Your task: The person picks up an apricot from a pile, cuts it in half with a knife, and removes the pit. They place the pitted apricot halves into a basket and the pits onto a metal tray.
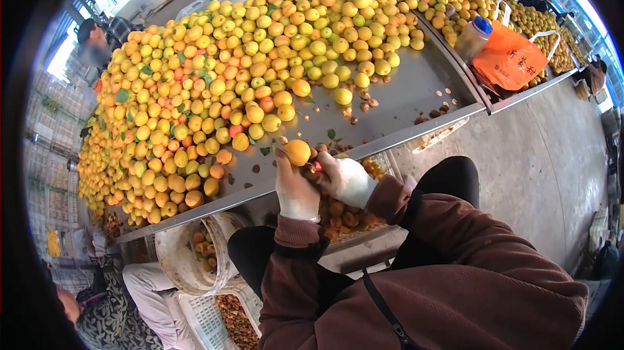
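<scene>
Above the near edge of a metal table, my left hand has its fingers closed round a yellow-orange fruit. Close against it on the right is my right hand, its fingers closed on a small tool with a red part; the rest of the tool is hidden. Both hands wear whitish gloves with the fingertips darkened. A large heap of yellow and orange fruit covers much of the table beyond. Small brown pits lie on the metal past my hands.
A white bucket and a crate of brown pieces stand at lower left. Cut fruit lies below my hands. An orange bag and blue-lidded jar sit at right. People are at left and across the table.
</scene>
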The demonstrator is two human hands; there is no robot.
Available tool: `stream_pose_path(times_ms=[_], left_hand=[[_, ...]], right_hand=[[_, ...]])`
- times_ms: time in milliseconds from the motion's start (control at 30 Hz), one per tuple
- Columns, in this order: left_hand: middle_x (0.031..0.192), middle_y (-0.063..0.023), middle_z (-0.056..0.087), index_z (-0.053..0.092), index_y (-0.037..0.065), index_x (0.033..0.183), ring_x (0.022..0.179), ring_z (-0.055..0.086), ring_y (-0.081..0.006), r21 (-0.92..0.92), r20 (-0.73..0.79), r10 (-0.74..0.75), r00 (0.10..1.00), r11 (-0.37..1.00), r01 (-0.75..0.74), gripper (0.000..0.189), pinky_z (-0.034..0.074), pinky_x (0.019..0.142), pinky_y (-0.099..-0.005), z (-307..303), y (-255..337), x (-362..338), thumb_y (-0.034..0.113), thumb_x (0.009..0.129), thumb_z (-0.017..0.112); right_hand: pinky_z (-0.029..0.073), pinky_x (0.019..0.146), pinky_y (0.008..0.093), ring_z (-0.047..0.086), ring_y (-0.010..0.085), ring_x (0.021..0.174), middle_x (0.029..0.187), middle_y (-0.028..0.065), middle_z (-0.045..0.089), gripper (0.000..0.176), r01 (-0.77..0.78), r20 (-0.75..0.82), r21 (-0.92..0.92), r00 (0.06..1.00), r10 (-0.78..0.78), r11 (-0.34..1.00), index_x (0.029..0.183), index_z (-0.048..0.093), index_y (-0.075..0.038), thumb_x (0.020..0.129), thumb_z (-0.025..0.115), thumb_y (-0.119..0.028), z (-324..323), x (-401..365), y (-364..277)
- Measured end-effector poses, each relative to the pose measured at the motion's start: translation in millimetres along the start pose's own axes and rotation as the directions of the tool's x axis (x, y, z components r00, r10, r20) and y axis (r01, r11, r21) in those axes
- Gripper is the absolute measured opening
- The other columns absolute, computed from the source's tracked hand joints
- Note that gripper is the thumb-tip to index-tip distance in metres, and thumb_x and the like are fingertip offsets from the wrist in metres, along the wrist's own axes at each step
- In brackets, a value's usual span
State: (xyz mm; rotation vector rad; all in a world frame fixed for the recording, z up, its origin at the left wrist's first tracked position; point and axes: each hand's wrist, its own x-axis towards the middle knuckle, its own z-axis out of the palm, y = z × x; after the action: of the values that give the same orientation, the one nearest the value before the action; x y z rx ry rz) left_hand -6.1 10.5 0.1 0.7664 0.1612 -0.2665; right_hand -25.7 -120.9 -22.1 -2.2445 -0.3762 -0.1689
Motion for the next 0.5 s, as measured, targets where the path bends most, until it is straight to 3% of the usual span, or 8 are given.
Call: stream_pose_path(times_ms=[100, 133, 167, 233, 300, 367, 400, 500], left_hand=[[0.094, -0.0088, 0.059, 0.051, 0.008, 0.122, 0.095, 0.062, -0.0242, -0.09, -0.038, 0.03, 0.999, 0.995, -0.033, 0.054, 0.051, 0.084, -0.0363, -5.1, -1.5, 4.6, 0.055, 0.101, 0.036], [0.103, -0.0091, 0.061, 0.051, 0.008, 0.125, 0.1, 0.061, -0.0231, -0.325, 0.374, 0.1, 0.922, 0.945, 0.03, 0.053, 0.05, 0.085, -0.0369, -16.1, 2.6, 10.3, 0.054, 0.101, 0.036], [0.103, -0.0091, 0.061, 0.051, 0.008, 0.125, 0.1, 0.061, -0.0231, -0.33, 0.377, 0.106, 0.92, 0.944, 0.026, 0.053, 0.05, 0.085, -0.0369, -23.3, -2.2, 11.4, 0.054, 0.101, 0.036], [0.111, -0.01, 0.062, 0.051, 0.008, 0.125, 0.104, 0.061, -0.0246, 0.085, -0.037, 0.044, 0.998, 0.996, -0.04, 0.05, 0.05, 0.087, -0.0375, 6.6, 5.6, -2.0, 0.05, 0.102, 0.035], [0.118, -0.0117, 0.061, 0.05, 0.006, 0.126, 0.108, 0.06, -0.0258, 0.218, -0.045, 0.068, 0.997, 0.974, -0.056, 0.046, 0.048, 0.09, -0.0377, 10.7, -11.7, -1.3, 0.043, 0.104, 0.034], [0.105, -0.0087, 0.063, 0.052, 0.002, 0.124, 0.094, 0.061, -0.0169, 0.766, 0.257, 0.39, 0.884, 0.476, -0.433, 0.043, 0.05, 0.083, -0.032, -1.3, -40.8, 1.5, 0.038, 0.104, 0.041], [0.104, -0.0103, 0.064, 0.052, -0.001, 0.119, 0.091, 0.062, -0.0178, 0.656, 0.213, 0.432, 0.876, 0.601, -0.457, 0.04, 0.05, 0.082, -0.0307, 12.0, -40.8, -5.2, 0.034, 0.105, 0.041], [0.103, -0.0106, 0.064, 0.054, -0.001, 0.113, 0.09, 0.061, -0.0196, 0.71, 0.108, 0.415, 0.903, 0.603, -0.363, 0.039, 0.051, 0.08, -0.0315, 25.4, -29.9, -14.1, 0.034, 0.104, 0.041]], right_hand=[[0.05, 0.057, 0.0471, 0.063, 0.0418, 0.068, 0.071, 0.0205, 0.062, 0.032, -0.101, 0.059, -0.003, 0.993, 0.101, 0.995, 0.104, 0.048, -0.005, 0.09, 0.061, -0.031, -11.5, 3.6, -13.3], [0.05, 0.057, 0.0475, 0.063, 0.0421, 0.068, 0.07, 0.0205, 0.062, 0.03, -0.055, -0.034, 0.031, 0.998, 0.056, 0.998, 0.1, 0.049, -0.006, 0.09, 0.062, -0.03, -11.8, 2.2, -12.9], [0.05, 0.056, 0.048, 0.063, 0.0424, 0.068, 0.07, 0.0205, 0.062, 0.028, -0.009, -0.126, 0.057, 0.992, 0.016, 0.998, 0.097, 0.05, -0.006, 0.089, 0.063, -0.03, -13.2, 1.6, -12.4], [0.049, 0.059, 0.046, 0.062, 0.0422, 0.071, 0.074, 0.0212, 0.06, 0.027, -0.036, -0.227, 0.15, 0.971, 0.07, 0.988, 0.092, 0.051, -0.005, 0.089, 0.064, -0.029, -33.0, 11.4, -28.0], [0.047, 0.063, 0.0441, 0.059, 0.0416, 0.074, 0.078, 0.0212, 0.057, 0.027, -0.091, -0.314, 0.253, 0.934, 0.171, 0.963, 0.092, 0.051, -0.004, 0.089, 0.064, -0.027, -47.4, 19.3, -29.5], [0.046, 0.065, 0.0422, 0.057, 0.0412, 0.076, 0.08, 0.0199, 0.055, 0.026, -0.11, -0.291, 0.344, 0.932, 0.217, 0.933, 0.09, 0.052, -0.003, 0.089, 0.062, -0.027, -44.3, 19.2, -30.9], [0.046, 0.065, 0.0418, 0.057, 0.0411, 0.076, 0.08, 0.0199, 0.056, 0.026, -0.152, -0.282, 0.338, 0.925, 0.255, 0.929, 0.09, 0.053, -0.003, 0.089, 0.062, -0.027, -41.8, 18.8, -28.7], [0.047, 0.065, 0.0416, 0.058, 0.0409, 0.075, 0.079, 0.0199, 0.057, 0.025, -0.218, -0.289, 0.411, 0.89, 0.354, 0.885, 0.09, 0.054, -0.003, 0.089, 0.061, -0.026, -29.6, 22.9, -23.6]])
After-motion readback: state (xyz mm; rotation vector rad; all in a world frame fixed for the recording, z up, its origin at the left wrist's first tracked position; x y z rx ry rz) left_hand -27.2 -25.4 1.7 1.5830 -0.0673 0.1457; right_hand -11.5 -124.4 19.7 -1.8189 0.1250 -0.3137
